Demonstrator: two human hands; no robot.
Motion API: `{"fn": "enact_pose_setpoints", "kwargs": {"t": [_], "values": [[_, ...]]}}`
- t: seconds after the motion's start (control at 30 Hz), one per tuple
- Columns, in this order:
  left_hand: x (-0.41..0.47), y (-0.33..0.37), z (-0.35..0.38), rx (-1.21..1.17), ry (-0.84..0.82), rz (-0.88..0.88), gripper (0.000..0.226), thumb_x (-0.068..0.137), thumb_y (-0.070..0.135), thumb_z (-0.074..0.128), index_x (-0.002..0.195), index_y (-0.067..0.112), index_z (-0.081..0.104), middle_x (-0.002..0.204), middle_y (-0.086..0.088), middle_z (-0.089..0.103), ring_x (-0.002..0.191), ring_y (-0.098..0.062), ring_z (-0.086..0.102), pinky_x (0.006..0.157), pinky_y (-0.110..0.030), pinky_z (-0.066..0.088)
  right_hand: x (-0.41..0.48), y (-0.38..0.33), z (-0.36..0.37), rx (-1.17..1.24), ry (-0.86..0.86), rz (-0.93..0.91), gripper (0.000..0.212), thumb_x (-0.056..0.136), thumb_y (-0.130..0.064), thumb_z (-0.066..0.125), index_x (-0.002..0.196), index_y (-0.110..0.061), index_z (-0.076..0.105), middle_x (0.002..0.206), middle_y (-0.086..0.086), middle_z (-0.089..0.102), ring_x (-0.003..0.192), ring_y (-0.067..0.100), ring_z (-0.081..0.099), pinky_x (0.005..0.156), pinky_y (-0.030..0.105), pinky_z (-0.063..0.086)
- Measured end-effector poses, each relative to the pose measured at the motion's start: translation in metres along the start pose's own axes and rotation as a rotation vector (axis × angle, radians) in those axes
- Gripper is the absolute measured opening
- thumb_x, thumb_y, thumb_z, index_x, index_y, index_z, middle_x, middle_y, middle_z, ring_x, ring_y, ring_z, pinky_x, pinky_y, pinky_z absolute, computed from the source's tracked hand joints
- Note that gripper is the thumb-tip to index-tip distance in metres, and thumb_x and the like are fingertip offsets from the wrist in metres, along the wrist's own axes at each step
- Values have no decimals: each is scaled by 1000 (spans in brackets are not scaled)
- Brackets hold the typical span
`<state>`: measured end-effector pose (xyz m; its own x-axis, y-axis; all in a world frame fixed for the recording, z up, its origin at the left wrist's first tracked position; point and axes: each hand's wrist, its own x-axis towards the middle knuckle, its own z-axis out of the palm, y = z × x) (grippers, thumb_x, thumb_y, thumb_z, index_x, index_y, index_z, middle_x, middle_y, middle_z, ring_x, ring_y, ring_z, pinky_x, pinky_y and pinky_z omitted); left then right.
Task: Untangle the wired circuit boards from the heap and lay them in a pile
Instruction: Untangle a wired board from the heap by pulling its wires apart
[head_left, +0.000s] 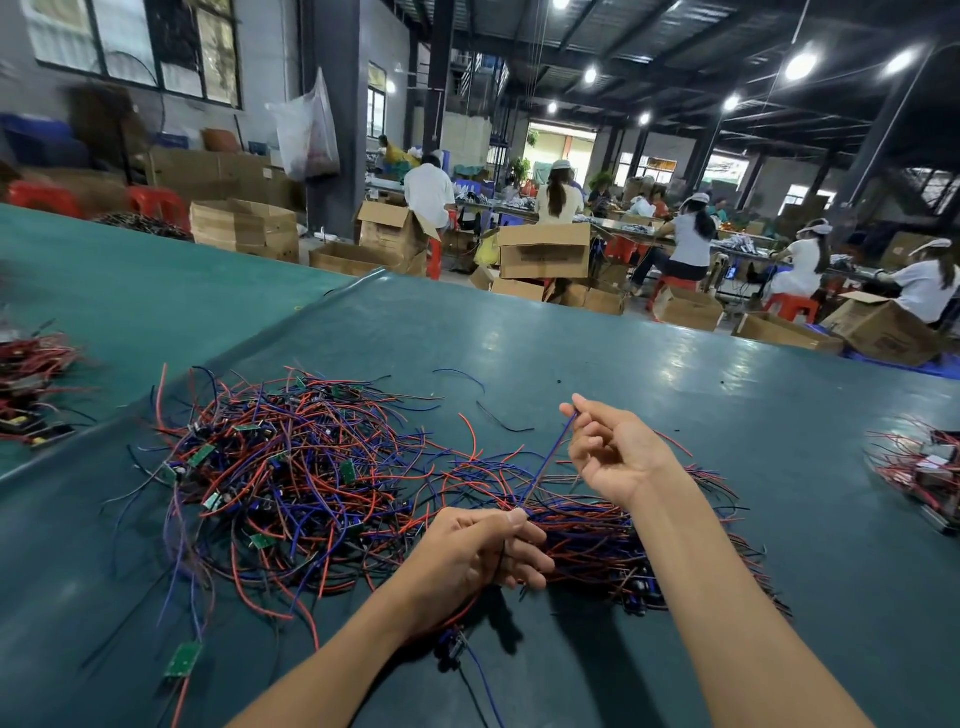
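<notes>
A tangled heap (291, 467) of red, blue and black wires with small green circuit boards spreads over the green table left of centre. To its right lies a more ordered pile (613, 540) of wired boards, under and between my hands. My left hand (478, 551) pinches the lower end of a blue wire (548, 460) and holds black and red leads whose board hangs below my wrist. My right hand (608, 447) pinches the upper end of the same blue wire, stretched taut between both hands. One loose green board (183, 660) lies near the front left.
Other wire bundles lie at the far left (31, 384) and the far right (919, 467) of the green table (675, 374). Single loose wires (504, 421) lie beyond the heap. Cardboard boxes (543, 249) and seated workers (688, 244) fill the floor behind the table.
</notes>
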<state>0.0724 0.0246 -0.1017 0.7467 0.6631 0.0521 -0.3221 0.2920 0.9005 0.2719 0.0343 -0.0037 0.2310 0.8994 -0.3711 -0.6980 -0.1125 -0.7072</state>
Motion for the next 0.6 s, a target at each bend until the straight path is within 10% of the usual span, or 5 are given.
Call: {"fn": "enact_pose_setpoints", "kwargs": {"t": [0.2,0.43,0.6], "values": [[3,2,-1,-96,72,6,36,88,31,69,104,-1,76,81,-8,65,68,-14,60,64,-27,49,-18,-6,9,29,-44,-224,24,89,-8,73,105,4,62,78,14,73,67,17,72,65,28,62],[8,11,-10,-355,142,44,32,87,25,67,110,5,77,76,4,43,67,-8,42,65,-24,44,-56,26,7,-652,12,-358,15,97,-13,64,101,2,65,79,13,67,67,22,65,63,33,59],[10,11,-9,-383,154,83,34,90,30,59,105,7,78,82,-5,60,71,-19,63,72,-39,54,-64,81,-2,-971,-198,-243,20,98,-18,64,91,-3,76,80,6,73,71,13,68,68,31,57]]}}
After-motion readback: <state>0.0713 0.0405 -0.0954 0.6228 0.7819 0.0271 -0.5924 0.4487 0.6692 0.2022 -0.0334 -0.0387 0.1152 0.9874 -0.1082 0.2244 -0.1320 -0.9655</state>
